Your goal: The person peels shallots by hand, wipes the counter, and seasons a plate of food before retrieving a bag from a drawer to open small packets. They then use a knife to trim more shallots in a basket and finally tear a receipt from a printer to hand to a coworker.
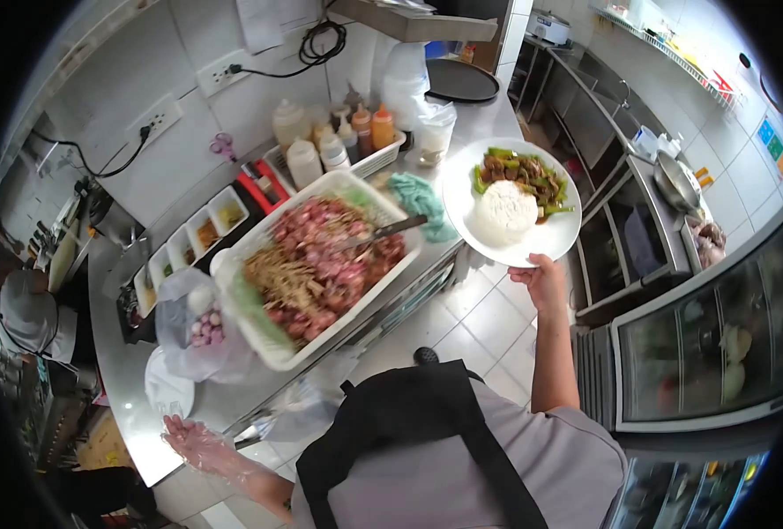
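Note:
My right hand (540, 280) grips the near rim of a white plate (462, 231), held out over the floor beside the counter. On the plate sit a molded mound of white rice (505, 212) and a stir-fry of brown pieces with green peppers (522, 175). My left hand (199, 443), in a clear plastic glove, is open with fingers stretched at the counter's near left corner. Its fingertips are close to a white dish (169, 385). Beside that dish, a plastic bag (177, 339) contains small purple-pink shallots (207, 330).
A large white basket (272, 357) holds raw meat with shredded strips and a knife (376, 233). Behind it are squeeze bottles (303, 163), a condiment tray (184, 242) and a green cloth (416, 204). A glass-door fridge (709, 344) stands right. Another person (34, 313) works at far left.

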`<state>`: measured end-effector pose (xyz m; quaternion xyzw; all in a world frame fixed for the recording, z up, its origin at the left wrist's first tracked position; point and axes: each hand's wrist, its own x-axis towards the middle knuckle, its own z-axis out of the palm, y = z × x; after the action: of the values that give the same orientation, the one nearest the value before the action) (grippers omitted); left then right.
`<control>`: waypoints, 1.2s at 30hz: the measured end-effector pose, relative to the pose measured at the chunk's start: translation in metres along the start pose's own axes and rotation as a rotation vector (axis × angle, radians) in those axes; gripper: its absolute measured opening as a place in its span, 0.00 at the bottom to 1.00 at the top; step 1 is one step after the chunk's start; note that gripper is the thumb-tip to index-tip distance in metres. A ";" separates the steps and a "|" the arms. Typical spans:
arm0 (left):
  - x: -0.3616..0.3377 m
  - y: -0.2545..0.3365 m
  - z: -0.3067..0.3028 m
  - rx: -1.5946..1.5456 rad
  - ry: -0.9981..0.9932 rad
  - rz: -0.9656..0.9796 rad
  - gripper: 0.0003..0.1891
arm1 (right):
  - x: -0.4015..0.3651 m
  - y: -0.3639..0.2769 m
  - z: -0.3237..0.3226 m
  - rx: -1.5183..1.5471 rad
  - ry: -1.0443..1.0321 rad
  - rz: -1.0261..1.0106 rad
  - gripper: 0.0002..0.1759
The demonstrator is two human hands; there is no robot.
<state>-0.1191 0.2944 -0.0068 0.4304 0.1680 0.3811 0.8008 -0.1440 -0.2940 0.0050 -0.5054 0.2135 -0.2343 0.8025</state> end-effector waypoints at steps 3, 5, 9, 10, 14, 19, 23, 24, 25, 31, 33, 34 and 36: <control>-0.024 -0.032 0.023 0.005 -0.003 0.051 0.27 | 0.053 0.015 -0.050 0.023 0.008 0.017 0.20; -0.037 -0.045 0.036 -0.003 -0.005 0.041 0.27 | 0.081 0.027 -0.080 0.055 -0.008 0.094 0.20; -0.075 -0.045 0.068 0.041 0.046 0.095 0.27 | 0.125 0.042 -0.113 0.120 -0.063 0.196 0.21; -0.083 -0.044 0.076 0.039 0.063 0.106 0.27 | 0.131 0.046 -0.117 0.113 -0.028 0.195 0.21; -0.092 -0.036 0.076 0.077 0.097 0.124 0.26 | 0.161 0.052 -0.137 0.052 -0.088 0.238 0.20; -0.104 -0.039 0.098 0.072 0.087 0.087 0.25 | 0.190 0.057 -0.148 0.024 -0.161 0.290 0.19; -0.111 -0.046 0.116 0.064 0.055 0.050 0.25 | 0.219 0.042 -0.140 -0.031 -0.188 0.295 0.19; -0.113 -0.047 0.120 0.074 0.049 0.038 0.25 | 0.226 0.039 -0.138 -0.028 -0.193 0.305 0.20; -0.112 -0.048 0.121 0.079 0.048 0.037 0.25 | 0.237 0.041 -0.138 -0.071 -0.203 0.309 0.28; -0.110 -0.054 0.121 0.060 0.060 0.030 0.26 | 0.271 0.025 -0.134 -0.588 -0.066 0.350 0.47; -0.110 -0.055 0.119 0.032 0.016 0.016 0.26 | 0.274 0.008 -0.122 -0.943 0.029 0.348 0.45; -0.112 -0.052 0.120 0.034 0.040 0.035 0.26 | 0.268 -0.003 -0.116 -1.119 0.089 0.306 0.42; -0.116 -0.048 0.120 0.025 0.061 0.007 0.25 | 0.246 -0.018 -0.097 -1.587 0.418 -0.228 0.26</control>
<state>-0.1009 0.1232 0.0154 0.4291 0.1957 0.3948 0.7885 -0.0068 -0.5151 -0.0429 -0.8862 0.4077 -0.1831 0.1223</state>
